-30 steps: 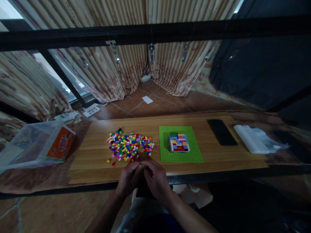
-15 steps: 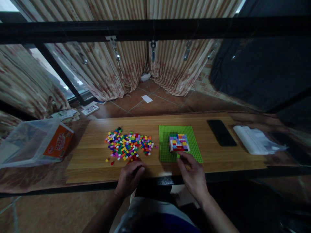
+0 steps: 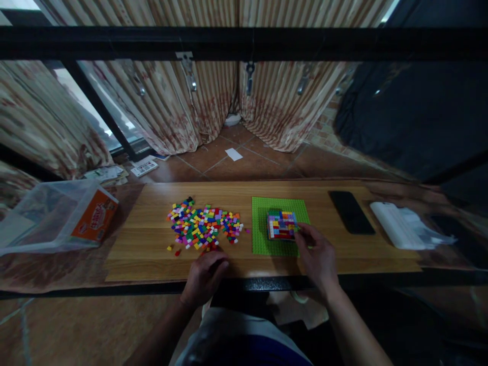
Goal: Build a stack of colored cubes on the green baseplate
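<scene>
A small block structure of multicoloured toy bricks (image 3: pixel 281 223) stands on a green studded baseplate (image 3: pixel 259 239). My right hand (image 3: pixel 316 251) is at the structure's right side, thumb and forefinger closed together at its edge. Whatever is between those fingertips is too small to make out. Left of the baseplate lies a loose pile of small coloured bricks (image 3: pixel 202 226). My left hand (image 3: pixel 206 274) rests at the table's front edge, just below the pile, with its fingers curled in. The inside of that hand is hidden.
A wooden board (image 3: pixel 137 254) covers the table. At left stands a clear plastic bin (image 3: pixel 57 203) with an orange label. To the right lie a black phone (image 3: pixel 351 212) and a white package (image 3: pixel 394 226) with clear plastic. A black metal bar (image 3: pixel 244 43) crosses above.
My right hand has moved from the structure's front edge to its right side, going right and slightly away from me. The left hand stays in place. The view has shifted slightly.
</scene>
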Action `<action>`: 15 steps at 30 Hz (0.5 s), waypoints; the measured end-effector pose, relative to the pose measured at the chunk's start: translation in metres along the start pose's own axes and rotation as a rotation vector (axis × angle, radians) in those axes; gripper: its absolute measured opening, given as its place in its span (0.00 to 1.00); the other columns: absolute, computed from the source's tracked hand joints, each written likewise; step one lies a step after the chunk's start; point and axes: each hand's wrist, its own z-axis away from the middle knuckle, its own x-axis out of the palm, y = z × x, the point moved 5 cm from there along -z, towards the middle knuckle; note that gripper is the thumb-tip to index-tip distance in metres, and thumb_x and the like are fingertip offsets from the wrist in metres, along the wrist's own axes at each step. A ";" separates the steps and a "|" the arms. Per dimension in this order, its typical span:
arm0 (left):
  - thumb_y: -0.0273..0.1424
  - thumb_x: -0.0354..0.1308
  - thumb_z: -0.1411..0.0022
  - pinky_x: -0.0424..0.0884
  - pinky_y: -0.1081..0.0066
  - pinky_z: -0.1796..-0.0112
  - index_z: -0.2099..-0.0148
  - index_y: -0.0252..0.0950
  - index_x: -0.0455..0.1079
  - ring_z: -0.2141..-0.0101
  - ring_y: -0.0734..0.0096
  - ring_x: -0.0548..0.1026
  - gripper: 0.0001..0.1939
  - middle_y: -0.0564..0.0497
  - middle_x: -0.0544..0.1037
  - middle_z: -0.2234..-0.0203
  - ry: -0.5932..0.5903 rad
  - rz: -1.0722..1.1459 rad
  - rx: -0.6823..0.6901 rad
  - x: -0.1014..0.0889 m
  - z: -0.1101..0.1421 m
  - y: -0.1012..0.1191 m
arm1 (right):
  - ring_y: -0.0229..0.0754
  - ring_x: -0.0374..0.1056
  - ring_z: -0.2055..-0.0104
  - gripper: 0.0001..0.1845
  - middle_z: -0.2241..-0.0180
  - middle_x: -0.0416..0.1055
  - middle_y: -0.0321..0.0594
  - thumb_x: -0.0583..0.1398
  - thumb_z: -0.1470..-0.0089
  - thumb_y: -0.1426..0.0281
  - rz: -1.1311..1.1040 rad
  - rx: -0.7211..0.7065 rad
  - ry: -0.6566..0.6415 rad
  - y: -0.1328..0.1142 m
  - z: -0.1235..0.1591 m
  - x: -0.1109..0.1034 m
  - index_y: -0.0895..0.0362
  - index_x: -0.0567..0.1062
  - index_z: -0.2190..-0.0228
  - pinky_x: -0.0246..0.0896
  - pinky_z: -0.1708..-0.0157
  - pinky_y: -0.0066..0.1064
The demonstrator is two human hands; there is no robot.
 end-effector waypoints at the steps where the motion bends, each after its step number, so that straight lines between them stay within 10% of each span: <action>1: 0.32 0.55 0.33 0.73 0.70 0.62 0.57 0.37 0.73 0.64 0.67 0.79 0.08 0.48 0.80 0.66 0.000 0.000 0.001 0.000 0.000 0.000 | 0.45 0.73 0.67 0.22 0.63 0.78 0.46 0.58 0.45 0.56 0.033 -0.018 -0.006 -0.001 -0.002 0.000 0.58 0.77 0.56 0.69 0.64 0.38; 15: 0.32 0.55 0.34 0.74 0.70 0.62 0.58 0.37 0.73 0.65 0.67 0.79 0.07 0.49 0.81 0.67 0.005 -0.004 -0.025 0.001 0.001 0.000 | 0.47 0.71 0.59 0.15 0.61 0.77 0.45 0.53 0.39 0.69 0.291 -0.469 -0.117 -0.019 -0.030 0.021 0.55 0.80 0.62 0.67 0.56 0.41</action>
